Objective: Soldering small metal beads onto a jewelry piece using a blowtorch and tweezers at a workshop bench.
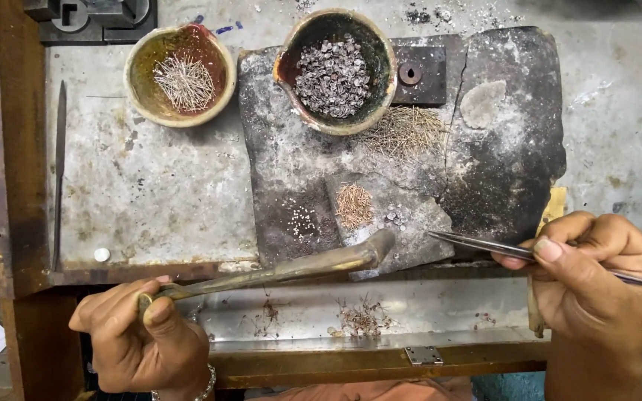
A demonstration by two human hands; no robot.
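Brass-coloured blowpipe [276,271] is clenched in the left hand [139,334], lower left of frame; its bent tip rests near the front edge of the dark soldering slab [499,163]. Right hand [596,282], lower right, pinches steel tweezers [484,243] between thumb and fingers, points aimed at the slab's lower centre, not yet touching any piece.

On the slab: a patch of coppery wire bits [354,205], a scatter of tiny pale beads [300,217], a few small grey pieces [395,217]. Judged early to midway: stock laid out, nothing visibly joined.

Behind, upper centre, a clay bowl of small rings [334,70] sits on the slab; a second bowl of fine pins [180,74] stands upper left. Loose wire pile [403,134] lies mid-slab. A file [59,171] lies far left. Nothing blocks the tweezers' path.
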